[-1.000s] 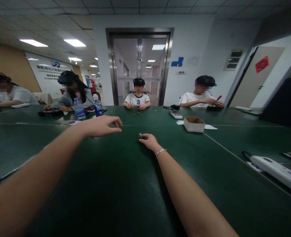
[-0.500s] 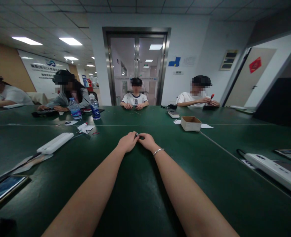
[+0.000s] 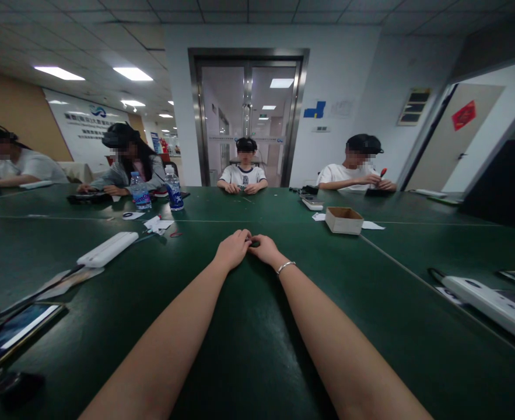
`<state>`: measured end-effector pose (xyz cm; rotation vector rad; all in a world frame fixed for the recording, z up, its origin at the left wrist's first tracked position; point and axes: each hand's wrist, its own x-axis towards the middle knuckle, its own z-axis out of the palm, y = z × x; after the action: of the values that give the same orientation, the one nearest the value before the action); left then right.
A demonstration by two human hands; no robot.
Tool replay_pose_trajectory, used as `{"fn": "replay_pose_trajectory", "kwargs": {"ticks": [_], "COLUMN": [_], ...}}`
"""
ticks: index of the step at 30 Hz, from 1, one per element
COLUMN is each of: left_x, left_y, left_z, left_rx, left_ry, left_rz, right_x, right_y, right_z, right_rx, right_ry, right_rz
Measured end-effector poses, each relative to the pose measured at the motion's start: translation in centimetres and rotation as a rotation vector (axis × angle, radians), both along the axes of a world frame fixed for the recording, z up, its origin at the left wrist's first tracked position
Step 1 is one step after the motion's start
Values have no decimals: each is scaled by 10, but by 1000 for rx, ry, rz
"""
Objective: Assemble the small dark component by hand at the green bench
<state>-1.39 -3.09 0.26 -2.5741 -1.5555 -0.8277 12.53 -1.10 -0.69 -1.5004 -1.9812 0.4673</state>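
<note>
My left hand (image 3: pixel 234 249) and my right hand (image 3: pixel 265 249) meet over the middle of the dark green table (image 3: pixel 240 361). Both have their fingers curled closed, with the fingertips nearly touching. Between them shows a small dark object (image 3: pixel 254 244), too small and too covered to name. The fingers of both hands close around it, and most of it is hidden. A silver bracelet (image 3: pixel 286 266) circles my right wrist.
An open cardboard box (image 3: pixel 343 224) stands right of my hands. White power strips (image 3: pixel 108 249) lie on both sides, a phone (image 3: pixel 18 332) at near left. Two water bottles (image 3: pixel 174 189), paper scraps (image 3: pixel 157 224) and a red loop (image 3: pixel 176 234) lie farther left. Several people sit around the table.
The whole view has shifted slightly, so everything appears a little farther right. My hands stay together around the small object, which is now more covered by the fingers.
</note>
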Motion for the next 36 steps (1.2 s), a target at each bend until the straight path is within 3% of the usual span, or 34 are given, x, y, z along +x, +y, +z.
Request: {"fn": "replay_pose_trajectory", "kwargs": {"ticks": [7, 17, 24, 30, 36], "left_x": [-7, -12, -18, -19, -19], "left_y": [0, 3, 17, 28, 28], "left_z": [2, 0, -13, -21, -22], "left_rx": [-21, -155, -354, -381, -429], "left_ry": [-94, -225, -504, -685, -714], "left_rz": [-50, -31, -125, -169, -195], "right_x": [6, 14, 23, 25, 24], "right_y": [5, 7, 5, 2, 3], "right_z": [-7, -7, 0, 3, 3], "right_rx": [31, -155, -292, -442, -470], "right_ry": [203, 414, 641, 916, 951], "right_rz": [120, 150, 201, 261, 198]}}
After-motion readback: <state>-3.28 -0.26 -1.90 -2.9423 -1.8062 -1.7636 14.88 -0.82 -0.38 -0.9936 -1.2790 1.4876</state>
